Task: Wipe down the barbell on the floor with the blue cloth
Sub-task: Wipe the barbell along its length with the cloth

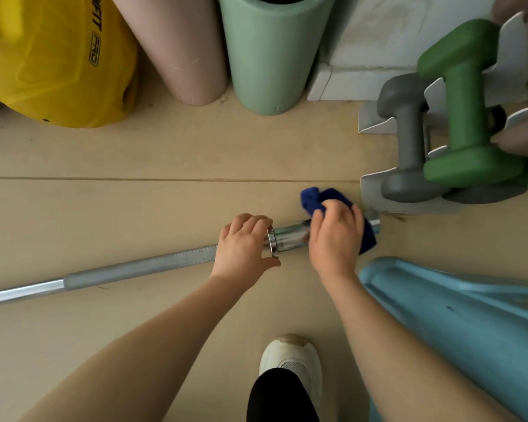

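The barbell (141,266) lies flat on the floor (165,153), its long axis running from the lower left edge of my view up and to the right, where its chrome sleeve ends just short of the dumbbell rack (375,190). My right hand (336,236) is on that sleeve near the very tip, its grip closed over the blue cloth (313,199), which is bunched around the metal and spills out beyond my knuckles on both sides. My left hand (244,245) sits just inboard of it, fingers curled over the collar ring where the sleeve meets the knurled shaft, steadying the bar. So the cloth is at the far right end, and nearly all the bar stretches away to the left, past my left hand. I judge the next wiping has to travel leftward along that axis, and my left hand stands in its path, so it would need to shift. The rack and the pale blue plastic piece (457,315) crowd the right end closely.
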Tool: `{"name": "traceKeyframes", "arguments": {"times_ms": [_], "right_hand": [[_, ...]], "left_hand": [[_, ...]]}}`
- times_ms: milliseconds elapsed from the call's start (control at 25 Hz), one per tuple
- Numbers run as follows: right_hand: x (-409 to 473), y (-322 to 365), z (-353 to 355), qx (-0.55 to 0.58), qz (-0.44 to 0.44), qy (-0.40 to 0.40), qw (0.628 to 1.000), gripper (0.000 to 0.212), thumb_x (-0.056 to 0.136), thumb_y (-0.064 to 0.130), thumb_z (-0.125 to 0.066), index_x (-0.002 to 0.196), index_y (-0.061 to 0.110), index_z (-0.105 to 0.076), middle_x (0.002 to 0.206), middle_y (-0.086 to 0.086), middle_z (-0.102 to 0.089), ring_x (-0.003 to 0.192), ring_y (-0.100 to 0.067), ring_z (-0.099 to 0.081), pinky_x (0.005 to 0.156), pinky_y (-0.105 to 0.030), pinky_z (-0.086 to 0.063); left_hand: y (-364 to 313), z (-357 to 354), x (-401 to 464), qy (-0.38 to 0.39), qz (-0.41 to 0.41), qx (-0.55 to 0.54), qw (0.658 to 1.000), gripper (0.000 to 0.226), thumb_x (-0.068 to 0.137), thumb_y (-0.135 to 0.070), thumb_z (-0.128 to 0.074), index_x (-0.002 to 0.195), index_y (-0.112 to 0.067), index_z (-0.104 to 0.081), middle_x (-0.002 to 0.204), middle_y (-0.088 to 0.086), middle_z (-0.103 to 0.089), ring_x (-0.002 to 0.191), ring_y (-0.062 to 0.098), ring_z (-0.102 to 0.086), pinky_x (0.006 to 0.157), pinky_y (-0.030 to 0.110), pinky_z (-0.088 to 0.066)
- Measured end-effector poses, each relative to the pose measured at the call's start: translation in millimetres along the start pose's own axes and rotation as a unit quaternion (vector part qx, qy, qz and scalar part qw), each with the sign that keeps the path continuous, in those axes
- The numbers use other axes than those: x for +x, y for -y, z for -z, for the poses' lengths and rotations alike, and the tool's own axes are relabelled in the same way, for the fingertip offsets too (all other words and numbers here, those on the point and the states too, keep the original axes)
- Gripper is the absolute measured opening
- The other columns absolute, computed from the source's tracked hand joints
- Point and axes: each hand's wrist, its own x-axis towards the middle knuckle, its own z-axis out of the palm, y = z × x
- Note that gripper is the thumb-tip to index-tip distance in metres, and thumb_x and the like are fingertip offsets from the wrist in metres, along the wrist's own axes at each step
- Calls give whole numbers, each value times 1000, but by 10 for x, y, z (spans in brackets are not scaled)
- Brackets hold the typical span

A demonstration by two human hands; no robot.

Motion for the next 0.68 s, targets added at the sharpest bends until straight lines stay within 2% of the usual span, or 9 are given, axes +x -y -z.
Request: {"name": "traceKeyframes", "arguments": {"times_ms": [160,280,360,440,480,560,680], "right_hand": [[-321,389,-96,23,92,81,992,36,87,27,-34,100,5,-60,103,-11,-70,111,-25,-61,106,-36,-23],[-286,127,-58,-7,125,67,990,36,88,28,-34,106,6,-57,115,-9,-68,119,-22,-57,108,-37,-25],[-228,-172,28,-10,15,3,1000,29,90,21,-38,107,4,-54,126,-11,-62,125,-27,-52,107,-43,-32],[-149,-288,110,103,-167,-45,980,26,94,12,-41,115,-1,-49,135,-18,-51,127,-35,-46,102,-44,-39],[-87,-256,119,191,-260,-65,944,29,96,10,-39,121,-2,-45,135,-20,-48,125,-36,-47,99,-41,-39],[79,-110,139,314,-435,-120,835,35,98,14,-34,130,0,-36,133,-21,-48,118,-36,-51,95,-37,-39],[205,-13,172,411,-592,-151,676,39,100,21,-31,135,5,-32,136,-17,-48,117,-33,-51,96,-38,-40]], "left_hand": [[31,80,116,27,21,-5,999,60,77,-39,-68,129,-18,-44,134,-6,-50,134,20,-27,103,31,-26],[30,116,138,40,16,-10,999,65,77,-44,-69,131,-19,-42,136,-6,-48,132,20,-29,103,32,-27],[35,120,122,47,9,-10,999,68,78,-45,-68,134,-20,-39,140,-7,-45,134,21,-27,105,33,-26],[30,108,100,44,11,-18,999,67,79,-44,-67,135,-21,-37,142,-8,-43,135,21,-26,105,33,-26],[29,100,100,41,12,-22,999,67,79,-44,-66,135,-21,-37,142,-8,-43,135,21,-26,105,33,-26],[35,91,105,35,12,-28,999,66,80,-44,-66,134,-21,-37,141,-8,-43,134,21,-27,104,34,-27],[52,80,114,32,8,-29,999,66,79,-43,-67,134,-21,-38,140,-8,-44,133,21,-28,104,34,-28]]}}
